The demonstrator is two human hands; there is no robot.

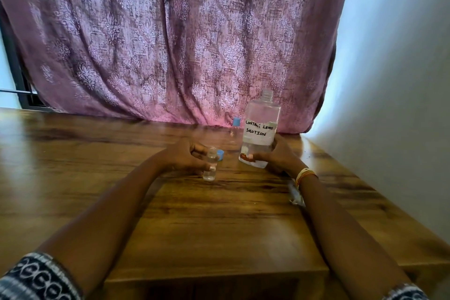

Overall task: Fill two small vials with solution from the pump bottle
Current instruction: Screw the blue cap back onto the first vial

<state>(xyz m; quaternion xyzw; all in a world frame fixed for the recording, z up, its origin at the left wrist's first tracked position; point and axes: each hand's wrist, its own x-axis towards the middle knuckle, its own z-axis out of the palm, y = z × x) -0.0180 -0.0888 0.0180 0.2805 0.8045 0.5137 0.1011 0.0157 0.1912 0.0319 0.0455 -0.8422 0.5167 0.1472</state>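
Centrally, left hand (pixel 187 157) fingers round open vial (pixel 210 165), right hand (pixel 276 156) gripping bottle (pixel 259 134), table (pixel 219 221) edges distant.

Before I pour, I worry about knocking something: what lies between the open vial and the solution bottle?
In the head view, a loose blue cap lies on the table between the open vial and the solution bottle.

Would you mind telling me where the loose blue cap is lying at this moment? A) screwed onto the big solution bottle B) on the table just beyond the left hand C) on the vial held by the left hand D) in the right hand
B: the loose blue cap lies on the wooden table just beyond the left hand, whose vial is uncapped, as is the solution bottle in the right hand.
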